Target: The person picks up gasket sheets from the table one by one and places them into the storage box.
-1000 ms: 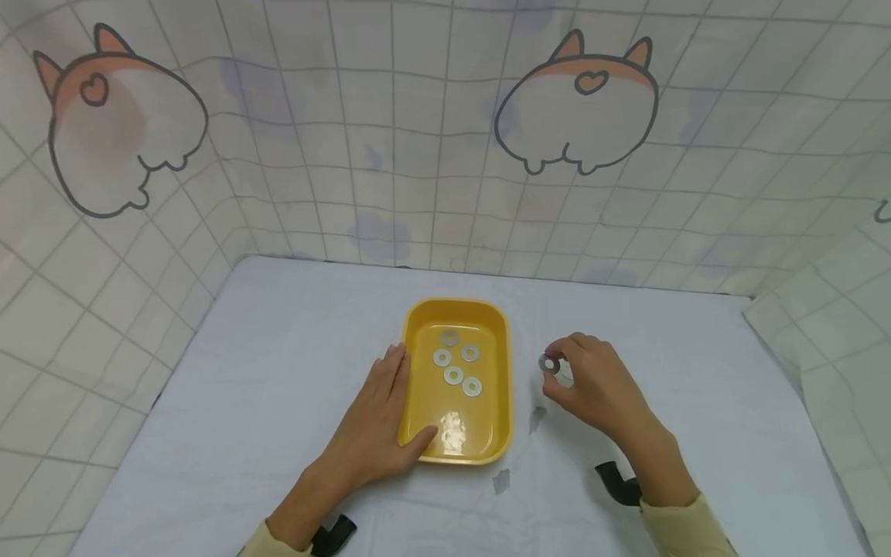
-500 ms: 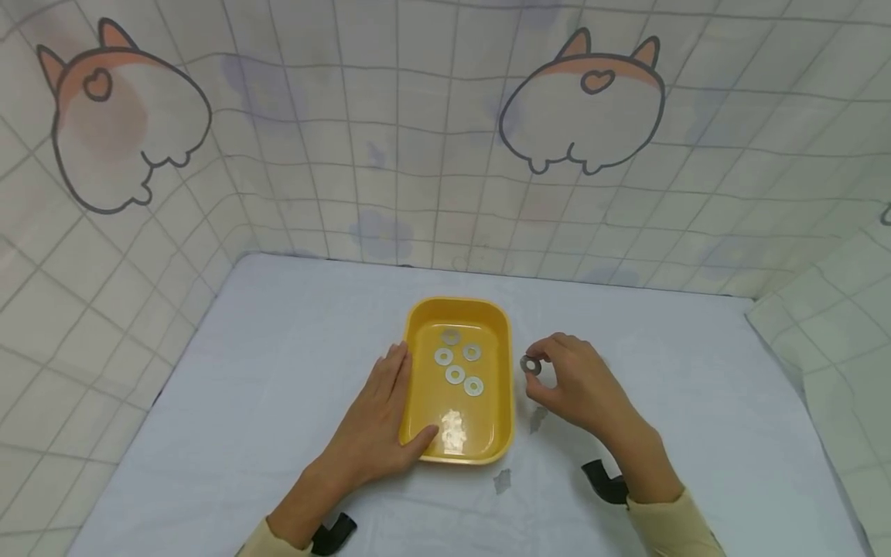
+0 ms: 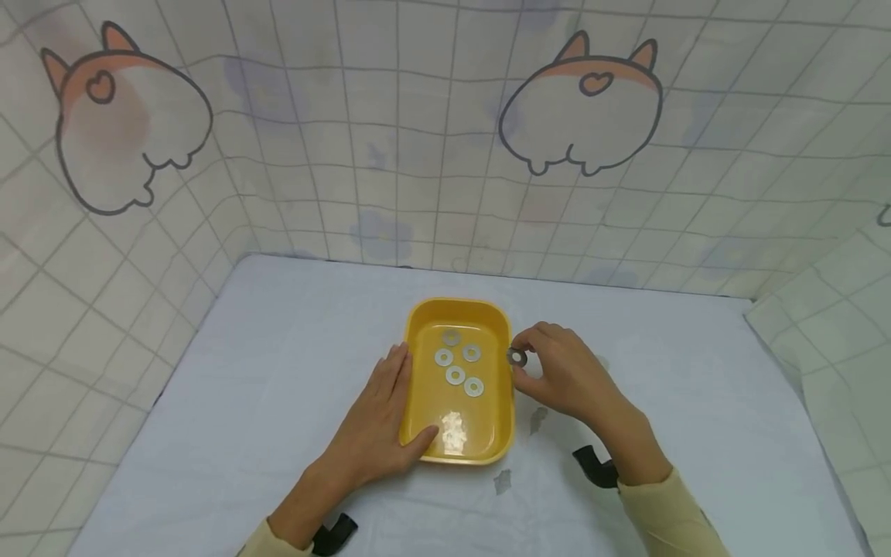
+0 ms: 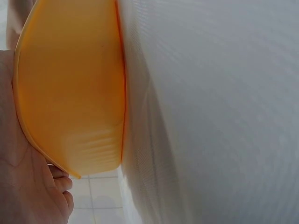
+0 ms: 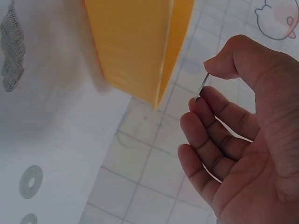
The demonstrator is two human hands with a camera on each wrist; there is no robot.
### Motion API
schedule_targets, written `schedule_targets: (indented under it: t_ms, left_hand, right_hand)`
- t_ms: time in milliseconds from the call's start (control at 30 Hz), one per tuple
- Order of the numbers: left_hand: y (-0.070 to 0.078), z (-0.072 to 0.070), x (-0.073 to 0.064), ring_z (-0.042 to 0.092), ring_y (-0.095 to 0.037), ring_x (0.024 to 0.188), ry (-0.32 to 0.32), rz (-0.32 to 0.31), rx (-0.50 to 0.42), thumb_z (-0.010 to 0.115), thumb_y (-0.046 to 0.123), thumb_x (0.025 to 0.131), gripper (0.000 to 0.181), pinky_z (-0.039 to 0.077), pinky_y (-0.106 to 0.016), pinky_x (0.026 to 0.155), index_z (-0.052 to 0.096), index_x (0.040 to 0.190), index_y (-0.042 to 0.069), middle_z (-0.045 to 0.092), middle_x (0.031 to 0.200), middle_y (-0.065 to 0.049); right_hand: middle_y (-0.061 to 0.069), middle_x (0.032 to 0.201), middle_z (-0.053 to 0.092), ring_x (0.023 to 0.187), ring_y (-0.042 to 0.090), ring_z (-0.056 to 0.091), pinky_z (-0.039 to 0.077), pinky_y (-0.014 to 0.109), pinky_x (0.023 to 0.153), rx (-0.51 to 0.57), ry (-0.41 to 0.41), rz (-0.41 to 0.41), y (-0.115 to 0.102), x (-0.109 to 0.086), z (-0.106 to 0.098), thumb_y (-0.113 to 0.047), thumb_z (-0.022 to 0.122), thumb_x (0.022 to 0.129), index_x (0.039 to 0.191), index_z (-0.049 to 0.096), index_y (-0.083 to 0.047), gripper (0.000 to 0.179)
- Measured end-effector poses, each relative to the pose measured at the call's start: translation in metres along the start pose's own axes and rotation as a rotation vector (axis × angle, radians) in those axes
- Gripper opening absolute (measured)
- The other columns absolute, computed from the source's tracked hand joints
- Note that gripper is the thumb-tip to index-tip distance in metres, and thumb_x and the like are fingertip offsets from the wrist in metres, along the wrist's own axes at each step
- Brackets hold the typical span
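A yellow tray [image 3: 487, 433] stands on the white cloth, with several flat metal washers [image 3: 455, 375] lying on its floor. My left hand [image 3: 372, 422] rests along the tray's left side, fingers straight, thumb over the near rim; the left wrist view has the palm against the tray's rim. Between thumb and fingertips my right hand [image 3: 571, 379] pinches one more washer [image 3: 517, 357], at the tray's right rim. Edge-on in the right wrist view, that pinched washer [image 5: 202, 86] looks like a thin strip, apart from the tray wall [image 5: 131, 42].
Two washers lie on the cloth in the right wrist view, one whole washer [image 5: 31, 182] and one cut off below. Grey patches [image 3: 538, 419] mark the cloth right of the tray. A grid-patterned curtain [image 3: 445, 155] closes off the back and sides.
My right hand has moved left with the pinched washer, from right of the tray to its right rim. The left hand and the washers in the tray have stayed put.
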State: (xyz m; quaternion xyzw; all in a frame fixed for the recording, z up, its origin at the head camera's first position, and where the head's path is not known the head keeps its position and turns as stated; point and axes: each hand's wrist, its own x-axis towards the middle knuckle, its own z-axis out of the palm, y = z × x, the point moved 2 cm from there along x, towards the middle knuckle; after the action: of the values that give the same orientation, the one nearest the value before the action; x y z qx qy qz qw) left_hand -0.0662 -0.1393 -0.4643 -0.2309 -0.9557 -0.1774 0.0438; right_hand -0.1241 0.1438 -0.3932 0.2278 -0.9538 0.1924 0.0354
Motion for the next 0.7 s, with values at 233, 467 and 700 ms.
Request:
schedule_targets:
  t_ms: [233,467,700]
  left_hand:
    - [-0.001,0.003,-0.001,0.012,-0.031,0.168,-0.029,-0.020,-0.001,0.059,0.060,0.098,0.105,-0.003,-0.030,0.138,0.015,0.167,-0.006,0.009,0.179,-0.018]
    - [-0.004,-0.001,-0.008,0.013,-0.031,0.168,-0.019,-0.022,0.007,0.062,0.058,0.097,0.106,-0.015,-0.020,0.133,0.016,0.167,-0.006,0.010,0.179,-0.017]
    - [0.000,0.002,0.000,0.018,-0.032,0.167,0.030,0.007,-0.040,0.066,0.055,0.095,0.105,-0.013,-0.019,0.133,0.019,0.166,-0.007,0.016,0.178,-0.019]
  right_hand:
    - [0.003,0.101,0.072,0.089,0.019,0.063,0.060,0.037,0.086,-0.017,-0.014,-0.052,-0.005,0.015,-0.007,-0.019,0.079,0.088,0.108,0.075,-0.007,0.024]
    - [0.002,0.099,0.072,0.088,0.018,0.062,0.060,0.036,0.087,-0.004,-0.057,-0.071,-0.012,0.025,-0.004,-0.021,0.078,0.089,0.107,0.075,-0.008,0.023]
    - [0.001,0.097,0.071,0.087,0.018,0.062,0.060,0.037,0.087,-0.008,-0.084,-0.074,-0.010,0.032,-0.007,-0.020,0.078,0.089,0.104,0.075,-0.009,0.020]
